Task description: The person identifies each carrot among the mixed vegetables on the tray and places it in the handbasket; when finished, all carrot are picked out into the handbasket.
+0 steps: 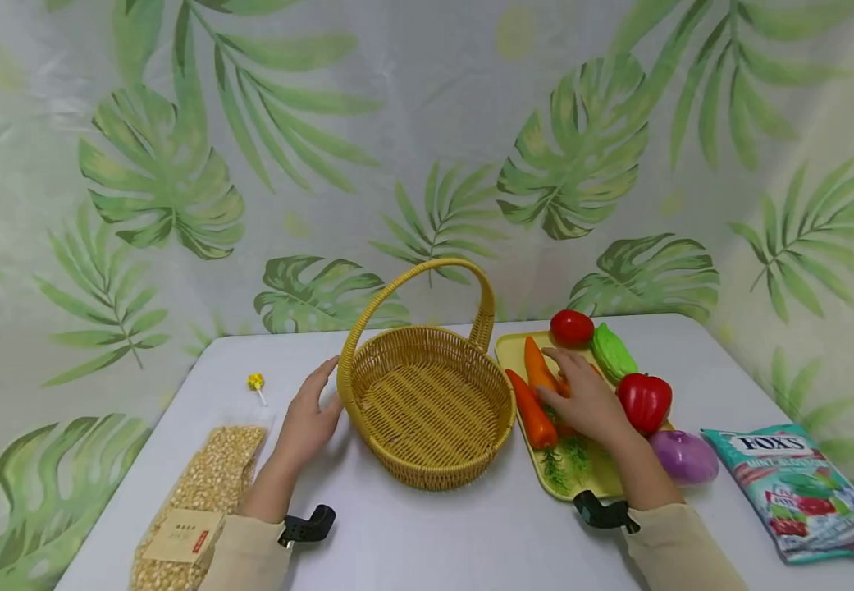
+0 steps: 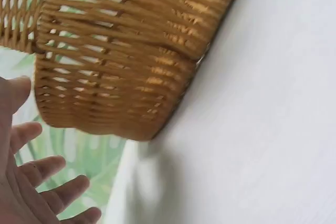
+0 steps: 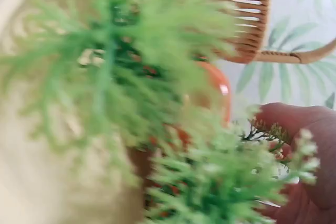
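A woven wicker basket with a tall arched handle stands mid-table with nothing in it. My left hand is close to its left side, fingers spread; the left wrist view shows these fingers apart from the weave. My right hand is over the toy carrots on a yellow tray, thumb and fingers apart. Another carrot is partly hidden beneath the hand. Feathery carrot tops cover much of the right wrist view, in front of my right fingers.
A tomato, a green gourd-like vegetable, a red bell pepper and a purple onion sit along the tray's right side. A Fox's candy bag lies far right. At left are a bag of corn kernels and a yellow lollipop.
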The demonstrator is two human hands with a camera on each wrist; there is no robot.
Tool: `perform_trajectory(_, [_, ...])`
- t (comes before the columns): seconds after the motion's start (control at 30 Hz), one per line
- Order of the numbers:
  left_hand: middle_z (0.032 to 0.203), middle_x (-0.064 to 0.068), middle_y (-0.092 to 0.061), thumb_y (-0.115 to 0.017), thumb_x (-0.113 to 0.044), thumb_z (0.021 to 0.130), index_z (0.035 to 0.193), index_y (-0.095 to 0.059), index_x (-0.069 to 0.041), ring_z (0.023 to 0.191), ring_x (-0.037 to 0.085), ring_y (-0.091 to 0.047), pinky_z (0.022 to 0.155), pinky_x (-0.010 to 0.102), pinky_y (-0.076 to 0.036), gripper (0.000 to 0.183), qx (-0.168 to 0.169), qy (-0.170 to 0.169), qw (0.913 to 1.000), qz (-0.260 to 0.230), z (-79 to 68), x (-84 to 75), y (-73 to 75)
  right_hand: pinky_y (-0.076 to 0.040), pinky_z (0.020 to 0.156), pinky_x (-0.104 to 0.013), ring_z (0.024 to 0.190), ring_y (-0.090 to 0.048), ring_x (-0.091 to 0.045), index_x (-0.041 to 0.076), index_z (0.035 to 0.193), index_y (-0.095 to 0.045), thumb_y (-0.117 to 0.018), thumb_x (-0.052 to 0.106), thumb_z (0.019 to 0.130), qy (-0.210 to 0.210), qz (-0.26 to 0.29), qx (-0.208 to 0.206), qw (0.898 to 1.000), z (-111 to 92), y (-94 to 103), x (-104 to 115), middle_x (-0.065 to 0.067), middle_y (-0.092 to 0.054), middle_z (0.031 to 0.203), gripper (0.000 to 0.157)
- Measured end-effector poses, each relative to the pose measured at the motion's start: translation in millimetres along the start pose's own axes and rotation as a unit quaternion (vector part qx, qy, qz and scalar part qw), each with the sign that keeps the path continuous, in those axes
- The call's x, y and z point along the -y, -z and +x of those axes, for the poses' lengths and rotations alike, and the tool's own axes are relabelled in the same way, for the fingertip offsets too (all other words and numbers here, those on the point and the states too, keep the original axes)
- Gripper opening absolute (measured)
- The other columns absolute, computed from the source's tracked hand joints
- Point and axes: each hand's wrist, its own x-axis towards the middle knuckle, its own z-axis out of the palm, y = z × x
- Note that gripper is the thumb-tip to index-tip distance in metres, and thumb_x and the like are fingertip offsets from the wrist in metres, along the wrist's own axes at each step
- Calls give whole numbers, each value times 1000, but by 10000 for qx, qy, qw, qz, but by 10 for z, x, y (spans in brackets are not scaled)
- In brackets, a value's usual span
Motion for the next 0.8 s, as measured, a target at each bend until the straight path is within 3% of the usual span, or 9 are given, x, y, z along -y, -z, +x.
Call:
perform_trajectory(0.07, [165, 7, -28, -46, -32, 105, 157, -30, -29, 148, 37, -34, 118, 57, -32, 54, 24, 120, 9970, -765, 6, 7, -68, -43, 105, -64, 133, -48, -46, 10, 153, -36, -63, 33, 96, -29, 100, 20, 9999, 9, -36, -11, -24, -36, 156, 67])
perform_trajectory(0.13, [164, 7, -29, -47, -31, 105, 156, -32, -27, 148, 38, -34, 117, 57, -34, 53, 30, 219, 9866, -1617, 9, 10, -135, -44, 105, -63, 131, -50, -44, 10, 153, -36, -62, 32, 97, -70, 148, 56, 9999, 20, -64, -14, -24, -38, 155, 67])
perform_trajectory(0.3, [163, 6, -33, -48, -22, 105, 155, -36, -19, 151, 29, -30, 121, 51, -29, 52, 61, 202, 9444, -3282, 12, -12, -295, -40, 107, -64, 136, -44, -45, 11, 153, -37, -60, 34, 97, -224, 12, 168, 9996, 64, -107, -3, -24, -37, 156, 65])
perform_trajectory(0.43, [161, 7, -35, -44, -19, 105, 155, -36, -19, 151, 25, -28, 124, 48, -21, 51, 169, 209, 9205, -3897, 18, -26, -361, -37, 108, -68, 136, -43, -50, 13, 151, -42, -59, 34, 97, -207, -216, 260, 9992, 111, -125, 29, -25, -39, 154, 60])
perform_trajectory(0.67, [158, 1, -39, -46, -20, 104, 152, -40, -27, 151, 21, -27, 126, 46, -15, 49, 189, 428, 9034, -4262, 26, 0, -406, -30, 109, -71, 133, -46, -50, 12, 142, -56, -57, 30, 98, -94, -599, 237, 9979, 149, -158, 73, -26, -49, 147, 47])
perform_trajectory(0.8, [156, 6, -40, -44, -14, 104, 149, -44, -23, 149, 24, -30, 125, 42, -22, 46, 75, 415, 8670, -4965, 24, -1, -441, -37, 105, -68, 127, -50, -52, 10, 136, -61, -58, 23, 97, -27, -592, 186, 9981, 157, -167, 81, -28, -54, 141, 41])
